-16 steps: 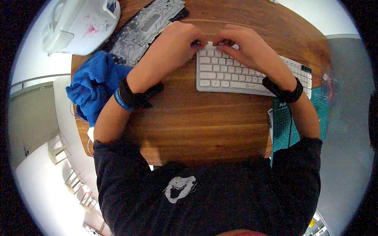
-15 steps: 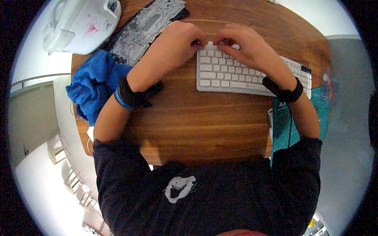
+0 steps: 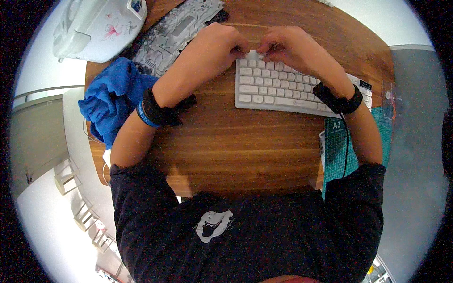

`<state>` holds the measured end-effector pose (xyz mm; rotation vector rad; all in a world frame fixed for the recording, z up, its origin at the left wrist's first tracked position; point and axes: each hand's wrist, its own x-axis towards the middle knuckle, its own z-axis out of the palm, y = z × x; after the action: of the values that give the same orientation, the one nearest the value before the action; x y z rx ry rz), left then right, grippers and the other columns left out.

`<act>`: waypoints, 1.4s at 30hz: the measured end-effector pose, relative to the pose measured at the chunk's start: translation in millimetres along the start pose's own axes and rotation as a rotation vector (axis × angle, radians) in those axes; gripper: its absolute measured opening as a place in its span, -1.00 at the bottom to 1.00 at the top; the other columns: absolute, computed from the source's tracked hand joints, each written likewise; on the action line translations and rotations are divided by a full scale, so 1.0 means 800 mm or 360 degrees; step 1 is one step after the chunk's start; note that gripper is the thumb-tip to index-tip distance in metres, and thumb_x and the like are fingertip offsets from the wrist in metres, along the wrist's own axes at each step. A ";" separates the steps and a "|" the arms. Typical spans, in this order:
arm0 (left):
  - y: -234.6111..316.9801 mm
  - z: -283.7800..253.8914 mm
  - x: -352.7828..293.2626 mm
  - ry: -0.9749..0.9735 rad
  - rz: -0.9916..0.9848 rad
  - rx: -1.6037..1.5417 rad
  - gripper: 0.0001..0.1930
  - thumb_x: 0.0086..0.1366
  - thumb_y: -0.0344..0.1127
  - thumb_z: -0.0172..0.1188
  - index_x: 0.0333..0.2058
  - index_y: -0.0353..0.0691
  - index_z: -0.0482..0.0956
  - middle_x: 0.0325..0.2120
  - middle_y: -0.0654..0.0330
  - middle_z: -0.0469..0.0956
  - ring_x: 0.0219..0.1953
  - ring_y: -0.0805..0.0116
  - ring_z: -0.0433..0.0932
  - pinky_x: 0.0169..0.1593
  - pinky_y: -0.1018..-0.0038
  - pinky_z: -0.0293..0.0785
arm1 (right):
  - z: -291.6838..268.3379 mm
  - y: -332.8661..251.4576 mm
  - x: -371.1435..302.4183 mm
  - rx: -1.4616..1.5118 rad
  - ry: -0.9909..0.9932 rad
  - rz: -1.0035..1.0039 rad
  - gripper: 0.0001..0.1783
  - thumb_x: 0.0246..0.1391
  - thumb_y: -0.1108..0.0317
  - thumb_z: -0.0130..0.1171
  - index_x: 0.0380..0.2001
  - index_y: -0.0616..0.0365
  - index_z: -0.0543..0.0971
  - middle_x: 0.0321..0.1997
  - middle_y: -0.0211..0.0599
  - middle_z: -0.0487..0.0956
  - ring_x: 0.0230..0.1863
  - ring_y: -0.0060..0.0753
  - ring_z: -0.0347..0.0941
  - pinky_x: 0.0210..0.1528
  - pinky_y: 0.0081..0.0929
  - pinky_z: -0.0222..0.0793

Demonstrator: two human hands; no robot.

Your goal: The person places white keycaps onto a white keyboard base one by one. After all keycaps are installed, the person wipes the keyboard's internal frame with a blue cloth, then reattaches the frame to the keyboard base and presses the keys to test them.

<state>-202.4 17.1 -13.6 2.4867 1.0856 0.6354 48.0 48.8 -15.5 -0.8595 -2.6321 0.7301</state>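
Observation:
A white keyboard (image 3: 278, 101) lies on the wooden table in front of me, slightly slanted down to the right. At its far left corner, my left hand (image 3: 222, 43) is closed, thumb and fingers pressed together just beyond the key rows. Facing it, my right hand (image 3: 289, 43) is curled in a pinch over the keyboard's far edge, its fingertips close to the left hand's. A small whitish bit shows between the fingertips, too blurred to name; whatever either hand grips is hidden. My right forearm crosses over the right part of the keyboard. Both wrists wear black bands.
Left of my left forearm lies a crumpled blue cloth (image 3: 111, 96). Behind it are a grey circuit-patterned panel (image 3: 177, 33) and a white appliance with pink flowers (image 3: 96, 35). A green cutting mat (image 3: 333, 153) lies at the right, beneath a black cable (image 3: 347, 146).
My right hand has shifted slightly up and left, its fingers drawn closer together. My left hand stays almost in place. The keyboard has hardly moved.

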 end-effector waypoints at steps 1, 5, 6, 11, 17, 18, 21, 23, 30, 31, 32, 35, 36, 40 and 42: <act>0.000 0.000 0.001 -0.0010 0.0004 0.0017 -0.90 0.10 -0.41 0.31 -0.39 -0.19 0.76 -0.42 -0.08 0.66 -0.31 -0.14 0.67 -0.20 0.11 0.62 | -0.001 0.007 0.005 -0.0014 -0.0008 -0.0068 -0.82 0.00 0.60 0.35 -0.27 0.27 0.66 -0.29 -0.20 0.70 -0.18 -0.27 0.70 -0.13 -0.39 0.62; 0.001 -0.001 0.004 -0.0019 0.0053 0.0097 -0.92 0.12 -0.40 0.29 -0.43 -0.21 0.74 -0.44 -0.10 0.65 -0.31 -0.14 0.67 -0.21 0.10 0.61 | -0.016 -0.005 0.018 0.0024 -0.0187 0.0080 -0.82 -0.06 0.62 0.33 -0.31 0.30 0.64 -0.31 -0.12 0.69 -0.28 -0.18 0.69 -0.18 -0.35 0.62; 0.001 0.000 0.005 -0.0014 0.0073 0.0121 -0.92 0.13 -0.39 0.29 -0.43 -0.22 0.73 -0.45 -0.10 0.65 -0.31 -0.15 0.67 -0.21 0.10 0.61 | -0.013 -0.005 0.019 0.0048 -0.0188 0.0034 -0.87 -0.02 0.54 0.30 -0.33 0.26 0.65 -0.34 -0.10 0.68 -0.28 -0.10 0.68 -0.19 -0.28 0.60; 0.003 0.002 0.008 -0.0022 0.0101 0.0140 -0.92 0.14 -0.41 0.27 -0.45 -0.24 0.73 -0.44 -0.11 0.65 -0.30 -0.13 0.67 -0.21 0.10 0.62 | 0.002 0.005 0.024 -0.0201 -0.0260 -0.0008 -0.86 0.13 0.39 0.13 -0.36 0.19 0.64 -0.35 -0.06 0.68 -0.24 0.07 0.65 -0.19 -0.14 0.56; -0.014 0.016 0.007 -0.0036 0.0134 0.0154 -0.87 0.17 -0.45 0.22 -0.34 -0.21 0.73 -0.40 -0.09 0.66 -0.28 -0.14 0.67 -0.21 0.09 0.63 | -0.006 -0.027 0.017 -0.0329 -0.0064 -0.0237 -0.90 -0.02 0.59 0.23 -0.36 0.28 0.64 -0.23 -0.03 0.62 -0.14 0.13 0.59 -0.10 -0.12 0.52; -0.015 0.013 0.006 -0.0076 0.0124 0.0174 -0.86 0.18 -0.46 0.21 -0.31 -0.21 0.73 -0.39 -0.09 0.66 -0.27 -0.14 0.67 -0.21 0.08 0.64 | 0.003 -0.017 0.012 -0.0260 -0.0050 -0.0246 -0.90 0.00 0.58 0.23 -0.35 0.27 0.64 -0.24 -0.04 0.62 -0.14 0.14 0.58 -0.10 -0.12 0.52; 0.001 -0.003 0.008 0.0014 0.0244 0.0086 -0.84 0.19 -0.46 0.20 -0.29 -0.20 0.72 -0.40 -0.10 0.66 -0.26 -0.16 0.67 -0.20 0.08 0.63 | 0.009 0.017 0.008 -0.0168 -0.0044 -0.0235 -0.88 0.06 0.53 0.25 -0.29 0.25 0.67 -0.27 -0.05 0.61 -0.15 0.16 0.56 -0.11 -0.11 0.50; -0.007 -0.012 0.014 -0.0193 0.0160 0.0020 -0.85 0.20 -0.44 0.21 -0.27 -0.21 0.72 -0.36 -0.12 0.66 -0.25 -0.18 0.66 -0.17 0.07 0.62 | -0.006 0.006 0.011 -0.0164 -0.0175 -0.0179 -0.84 0.10 0.50 0.26 -0.23 0.24 0.69 -0.28 -0.05 0.61 -0.17 0.15 0.56 -0.11 -0.11 0.49; -0.057 -0.001 0.100 -0.0009 0.0166 0.0247 -0.72 0.30 -0.33 0.20 -0.06 -0.30 0.64 -0.22 -0.17 0.65 -0.15 -0.23 0.63 -0.09 -0.01 0.60 | -0.046 0.077 0.043 -0.0350 0.0159 0.0345 -0.39 0.29 0.34 0.18 0.38 0.11 0.34 0.14 0.13 0.58 0.09 0.16 0.54 0.17 -0.12 0.46; -0.082 0.022 0.125 0.0032 0.0220 0.0279 -0.70 0.31 -0.32 0.19 -0.04 -0.34 0.62 -0.20 -0.19 0.65 -0.12 -0.24 0.63 -0.08 -0.03 0.59 | -0.049 0.092 0.046 -0.0378 0.0184 0.0400 -0.36 0.29 0.34 0.17 0.41 0.11 0.30 0.17 0.16 0.55 0.12 0.19 0.52 0.19 -0.09 0.45; -0.102 0.038 0.142 0.0052 0.0129 0.0326 -0.71 0.32 -0.34 0.16 -0.03 -0.32 0.59 -0.19 -0.19 0.64 -0.10 -0.26 0.61 -0.04 -0.03 0.58 | -0.050 0.102 0.055 -0.0396 0.0201 0.0428 -0.33 0.30 0.33 0.16 0.43 0.10 0.25 0.20 0.19 0.53 0.15 0.21 0.50 0.21 -0.06 0.43; -0.143 0.055 0.181 0.0137 -0.0102 0.0461 -0.72 0.34 -0.37 0.11 -0.01 -0.29 0.57 -0.17 -0.22 0.63 -0.07 -0.30 0.59 0.03 -0.06 0.56 | -0.059 0.111 0.089 -0.0421 0.0122 0.0602 -0.30 0.30 0.34 0.12 0.45 0.10 0.19 0.22 0.24 0.51 0.20 0.29 0.46 0.24 0.02 0.40; -0.149 0.054 0.197 0.0157 -0.0119 0.0501 -0.73 0.34 -0.38 0.10 -0.03 -0.28 0.59 -0.19 -0.23 0.63 -0.09 -0.31 0.60 0.02 -0.07 0.56 | -0.065 0.113 0.096 -0.0424 0.0088 0.0695 -0.30 0.30 0.35 0.11 0.46 0.11 0.19 0.21 0.25 0.51 0.21 0.31 0.45 0.25 0.04 0.40; -0.136 0.044 0.223 -0.0057 -0.0087 0.0736 -0.77 0.34 -0.35 0.10 -0.12 -0.28 0.66 -0.23 -0.23 0.64 -0.14 -0.31 0.62 -0.03 -0.08 0.58 | -0.067 0.144 0.105 -0.0586 0.0029 0.0567 -0.38 0.26 0.38 0.09 0.38 0.11 0.30 0.15 0.26 0.55 0.18 0.34 0.47 0.23 0.06 0.41; -0.123 0.041 0.213 0.0110 -0.0037 0.0699 -0.80 0.29 -0.39 0.14 -0.22 -0.33 0.67 -0.22 -0.23 0.64 -0.12 -0.26 0.62 -0.02 -0.04 0.59 | -0.059 0.161 0.107 -0.0579 0.0040 0.0475 -0.44 0.24 0.41 0.09 0.32 0.12 0.38 0.11 0.28 0.57 0.16 0.34 0.48 0.21 0.06 0.43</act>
<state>-140.4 204.6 -44.5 2.8278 1.4060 0.5232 60.1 208.3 -37.4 -1.3717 -2.6866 0.2986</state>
